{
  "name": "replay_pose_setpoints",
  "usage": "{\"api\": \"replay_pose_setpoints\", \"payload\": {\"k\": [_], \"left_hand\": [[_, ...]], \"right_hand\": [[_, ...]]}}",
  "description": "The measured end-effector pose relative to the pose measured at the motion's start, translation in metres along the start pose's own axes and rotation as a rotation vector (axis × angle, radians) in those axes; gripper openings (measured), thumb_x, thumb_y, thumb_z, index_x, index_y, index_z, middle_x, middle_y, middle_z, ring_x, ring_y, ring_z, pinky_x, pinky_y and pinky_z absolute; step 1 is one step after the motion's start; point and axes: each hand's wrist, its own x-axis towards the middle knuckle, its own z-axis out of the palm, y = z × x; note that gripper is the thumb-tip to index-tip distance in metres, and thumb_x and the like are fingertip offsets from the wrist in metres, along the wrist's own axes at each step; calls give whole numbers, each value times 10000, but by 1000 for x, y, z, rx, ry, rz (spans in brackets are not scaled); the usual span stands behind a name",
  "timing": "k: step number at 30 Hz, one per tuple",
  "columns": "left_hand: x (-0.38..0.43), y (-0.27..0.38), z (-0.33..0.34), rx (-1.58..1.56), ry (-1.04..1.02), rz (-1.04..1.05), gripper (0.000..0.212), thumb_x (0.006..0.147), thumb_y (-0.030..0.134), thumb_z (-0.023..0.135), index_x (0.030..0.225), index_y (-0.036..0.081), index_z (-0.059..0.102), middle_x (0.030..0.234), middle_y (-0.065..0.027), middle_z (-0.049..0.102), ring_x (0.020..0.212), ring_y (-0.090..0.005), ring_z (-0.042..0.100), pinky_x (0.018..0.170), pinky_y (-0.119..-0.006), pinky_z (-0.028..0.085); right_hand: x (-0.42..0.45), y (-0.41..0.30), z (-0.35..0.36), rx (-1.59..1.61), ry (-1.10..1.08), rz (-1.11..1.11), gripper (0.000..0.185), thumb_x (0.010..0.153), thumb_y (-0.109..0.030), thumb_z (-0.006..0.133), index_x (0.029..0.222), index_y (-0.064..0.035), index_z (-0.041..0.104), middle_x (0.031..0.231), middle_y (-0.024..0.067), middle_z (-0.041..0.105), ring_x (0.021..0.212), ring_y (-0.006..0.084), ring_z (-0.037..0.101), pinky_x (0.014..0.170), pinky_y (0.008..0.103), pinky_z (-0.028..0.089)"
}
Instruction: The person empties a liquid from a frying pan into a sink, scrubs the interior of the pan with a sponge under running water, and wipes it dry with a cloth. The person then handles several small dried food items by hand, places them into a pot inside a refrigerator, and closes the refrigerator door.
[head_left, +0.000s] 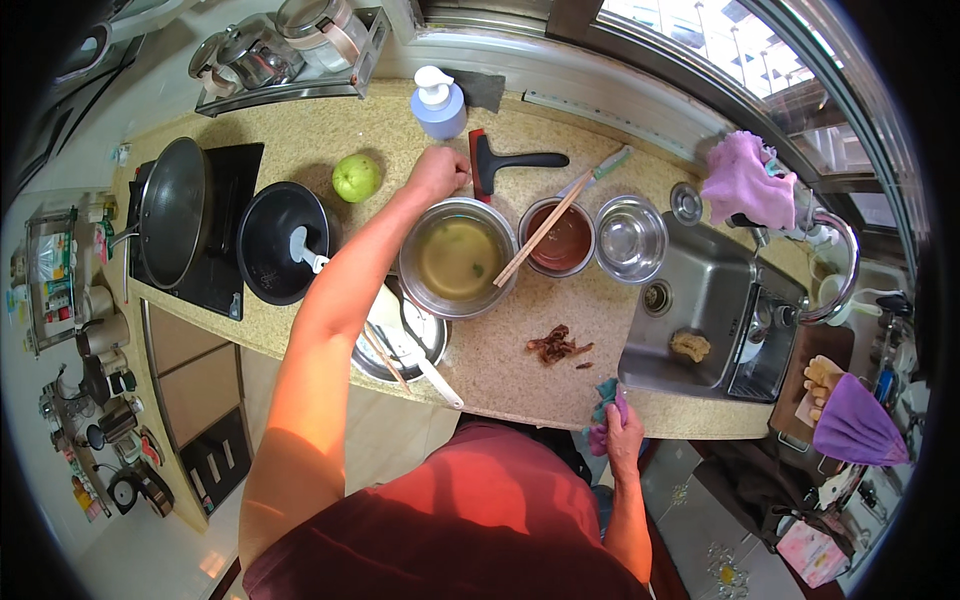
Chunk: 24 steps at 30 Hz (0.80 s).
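Note:
My left hand (441, 174) reaches over the far side of the counter, between a blue pump bottle (439, 111) and a metal bowl of yellowish liquid (461, 259). Its fingers are curled beside the red blade of a black-handled squeegee (487, 166); whether they hold anything is hidden. At the counter's near edge, my right hand (624, 436) grips a purple and teal cloth (606, 409). Dark reddish-brown scraps (556, 346) lie on the counter between that hand and the bowls. Wooden chopsticks (541, 236) rest across a pot of reddish-brown contents (559, 244).
A black bowl (274, 262) with a white utensil, a green fruit (356, 178) and a pan on the hob (174, 214) are at left. Below my left forearm sits a lid-like round metal piece (431, 337) with utensils. An empty metal bowl (631, 238) stands beside the sink (675, 379).

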Motion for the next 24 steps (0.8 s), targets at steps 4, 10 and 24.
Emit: {"api": "replay_pose_setpoints", "payload": {"k": [4,10,24], "left_hand": [[15,0,7,266,-20,33,62,688,55,689,742,60,720,762,-158,690,730,-331,679,692,-405,537],[8,-20,-20,45,-9,-68,88,696,57,663,769,66,712,743,-133,695,688,-269,685,653,-345,536],[-30,-40,-20,201,-74,212,75,726,43,636,774,35,693,754,-160,674,670,-287,668,658,-368,526]], "right_hand": [[3,-1,1,0,-8,-20,190,973,-212,581,943,-25,594,735,3,544,574,121,616,509,262,519],[-1,-6,5,0,16,-13,184,971,-207,578,926,-29,591,712,4,538,573,117,612,513,262,517],[6,-3,8,-99,-6,-22,243,976,-258,582,877,-38,595,635,-1,543,516,113,597,450,248,470]]}}
